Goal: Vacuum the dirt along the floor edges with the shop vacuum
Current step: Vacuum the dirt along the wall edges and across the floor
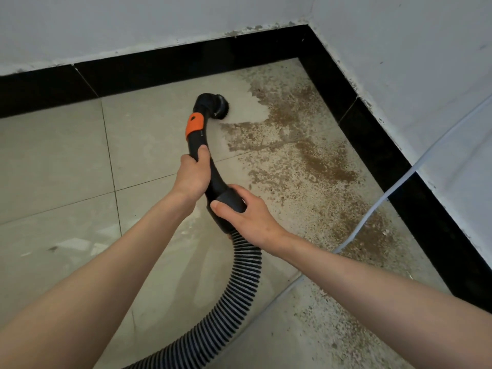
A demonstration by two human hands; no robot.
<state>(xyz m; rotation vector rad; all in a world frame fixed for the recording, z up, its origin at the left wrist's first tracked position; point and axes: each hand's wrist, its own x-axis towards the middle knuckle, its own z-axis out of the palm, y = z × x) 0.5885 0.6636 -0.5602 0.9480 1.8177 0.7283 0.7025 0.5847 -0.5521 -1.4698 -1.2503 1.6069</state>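
Note:
A black curved vacuum wand [197, 142] with an orange collar [194, 125] ends in a round brush nozzle [218, 107] that sits on the tile floor near the room corner. My left hand [192, 174] grips the wand just below the collar. My right hand [242, 217] grips the thick cuff where the wand joins the ribbed black hose [231, 302], which trails down toward the lower left. Brown dirt [314, 161] lies spread over the tiles to the right of the nozzle, along the right-hand wall.
A black skirting strip [372, 139] runs along both white walls and meets at the corner at the top. A white cord [372, 209] hangs down the right wall and crosses the dirty tiles. Cleaner beige tiles [66, 166] lie to the left.

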